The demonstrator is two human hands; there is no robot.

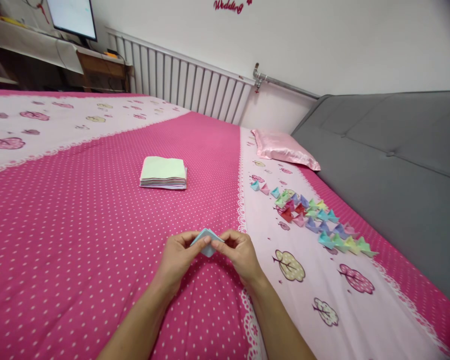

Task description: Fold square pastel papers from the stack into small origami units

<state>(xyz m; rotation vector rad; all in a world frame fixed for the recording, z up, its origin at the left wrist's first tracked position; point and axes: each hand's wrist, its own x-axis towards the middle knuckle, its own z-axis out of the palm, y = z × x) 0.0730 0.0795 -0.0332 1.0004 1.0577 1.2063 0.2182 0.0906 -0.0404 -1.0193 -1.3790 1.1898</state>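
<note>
Where the soft bed gives no firm backing, creases could be pressed crooked. Left of centre, a stack of paper sheets lies loose on the pink spotted cover; its top leaves could be slid off by any jolt to the mattress.

Lower centre: the left hand and right hand are each closed in a fingertip grip on one pale blue folded paper, held low over the cover. The fold could be torn or set askew if pulled unevenly.

To the right, a row of folded coloured pieces could be scattered by a sweeping forearm.

Writing: nothing can be read on the screen at upper left. The red word "Wedding" is read on the wall, top centre.
</note>
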